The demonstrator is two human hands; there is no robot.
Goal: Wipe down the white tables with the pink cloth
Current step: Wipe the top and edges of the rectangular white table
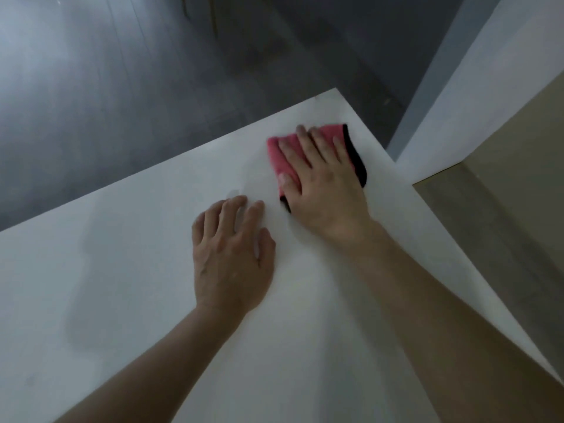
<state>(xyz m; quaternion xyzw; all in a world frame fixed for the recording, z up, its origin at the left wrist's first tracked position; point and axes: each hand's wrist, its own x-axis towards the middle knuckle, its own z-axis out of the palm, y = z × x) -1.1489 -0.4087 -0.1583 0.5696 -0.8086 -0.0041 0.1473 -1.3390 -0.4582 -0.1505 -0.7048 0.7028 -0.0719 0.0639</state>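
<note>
The pink cloth point(331, 131) lies folded flat on the white counter point(122, 270), just short of the counter's far corner and close to its right edge. A black hem shows along the cloth's side nearest that edge. The right hand point(323, 181) presses on top of it, its fingers point(308, 148) straight and slightly apart, curled round nothing. The left hand point(232, 251) rests palm-down on the bare surface, further back from the far corner than the cloth. Its fingers are also loosely spread and hold nothing.

The step in hand looks like wiping the patch by the far corner. To do it well, the palm should bear down evenly so the whole fold drags rather than bunching. Strokes should overlap and run right out to the corner and both edges (corners are easily skipped). The left hand serves as a brace and will need lifting before the cloth passes there. Faint darker patches much further back from the corner may be damp, though the blur makes that unsure.
</note>
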